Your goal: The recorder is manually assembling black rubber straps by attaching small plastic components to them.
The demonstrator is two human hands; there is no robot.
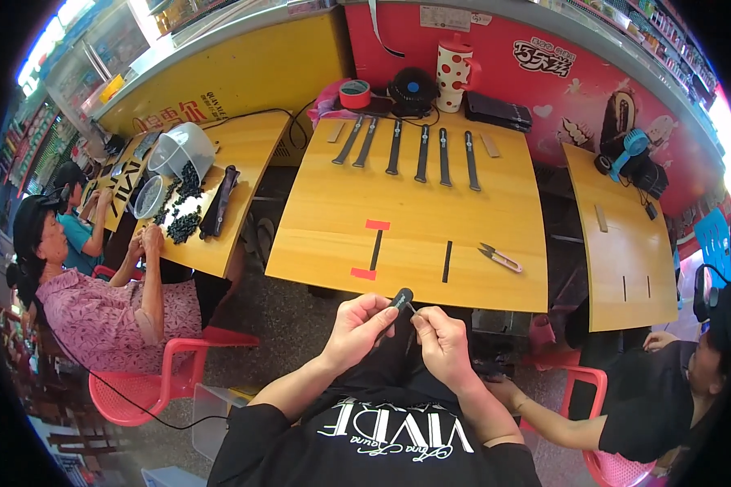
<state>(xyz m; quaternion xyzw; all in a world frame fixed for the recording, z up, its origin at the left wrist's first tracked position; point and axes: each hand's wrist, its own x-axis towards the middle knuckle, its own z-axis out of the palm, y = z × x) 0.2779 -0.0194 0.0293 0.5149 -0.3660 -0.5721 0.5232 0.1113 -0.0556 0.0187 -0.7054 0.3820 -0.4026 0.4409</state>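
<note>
Just past the near table edge, my left hand (359, 331) pinches a black strap (400, 300) by its rounded end, which carries a small pale mark. Close beside it, my right hand (442, 342) is closed, fingertips near the strap; a thin dark piece shows at them, too small to name. On the wooden table (317, 243), several similar black straps (423, 154) lie in a row toward the far side. Pink-handled thread snips (502, 258) rest at the near right. A black strip (376, 250) lies between two red tape pieces (378, 225), with another dark strip (447, 261) to its right.
A polka-dot tumbler (453, 77), black fan (413, 91), tape roll (354, 94) and black pouch (499, 112) line the far edge. At left, a person (118, 300) handles small black pieces (185, 223) at another table. Another person (650, 398) sits at right, an arm reaching toward me.
</note>
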